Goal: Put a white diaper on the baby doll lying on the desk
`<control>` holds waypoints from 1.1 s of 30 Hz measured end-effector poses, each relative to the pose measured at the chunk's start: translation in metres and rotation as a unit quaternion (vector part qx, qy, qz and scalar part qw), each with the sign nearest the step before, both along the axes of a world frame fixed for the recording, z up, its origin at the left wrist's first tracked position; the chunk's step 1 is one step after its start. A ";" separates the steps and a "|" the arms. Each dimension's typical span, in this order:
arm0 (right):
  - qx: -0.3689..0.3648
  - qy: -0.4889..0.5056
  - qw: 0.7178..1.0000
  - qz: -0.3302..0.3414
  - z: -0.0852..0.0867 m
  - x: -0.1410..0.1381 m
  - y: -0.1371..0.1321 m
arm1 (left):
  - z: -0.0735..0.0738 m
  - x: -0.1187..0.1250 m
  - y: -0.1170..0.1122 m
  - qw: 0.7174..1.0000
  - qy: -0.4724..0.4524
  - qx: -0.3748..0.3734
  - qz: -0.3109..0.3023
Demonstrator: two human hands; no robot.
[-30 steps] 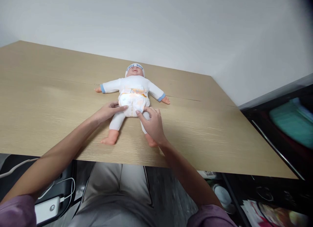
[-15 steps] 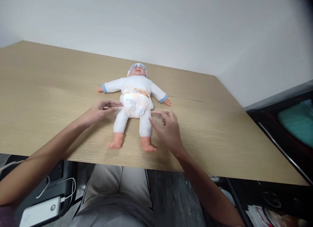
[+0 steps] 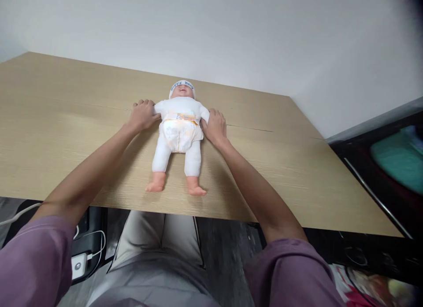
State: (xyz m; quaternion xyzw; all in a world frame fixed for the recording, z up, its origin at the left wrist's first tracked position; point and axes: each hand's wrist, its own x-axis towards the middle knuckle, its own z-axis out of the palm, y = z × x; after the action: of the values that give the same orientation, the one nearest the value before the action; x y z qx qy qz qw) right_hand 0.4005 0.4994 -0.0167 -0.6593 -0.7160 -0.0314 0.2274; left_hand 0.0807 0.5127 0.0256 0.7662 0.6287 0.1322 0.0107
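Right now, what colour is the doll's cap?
The cap is white with blue lettering; the head view shows it best.

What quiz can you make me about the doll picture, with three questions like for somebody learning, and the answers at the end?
1. True or false: the doll lies face down on the table.
2. Which part of it are the left hand and right hand on?
A) feet
B) arms
C) headband
3. Fill in: over its white outfit, around the hips, it wears a ____.

Key: 1. False, it is face up. 2. B. 3. Diaper.
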 end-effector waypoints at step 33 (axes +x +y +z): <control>-0.283 0.286 0.901 0.164 -0.117 0.002 -0.422 | -0.086 -0.062 -0.533 0.970 -0.075 -0.222 -0.059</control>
State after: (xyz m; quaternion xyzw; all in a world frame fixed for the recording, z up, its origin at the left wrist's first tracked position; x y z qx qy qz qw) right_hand 0.4020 0.0773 -0.1333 -0.5497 -0.6968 0.4005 0.2280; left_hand 0.0183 -0.0203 -0.0605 0.7685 0.5934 0.0454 0.2350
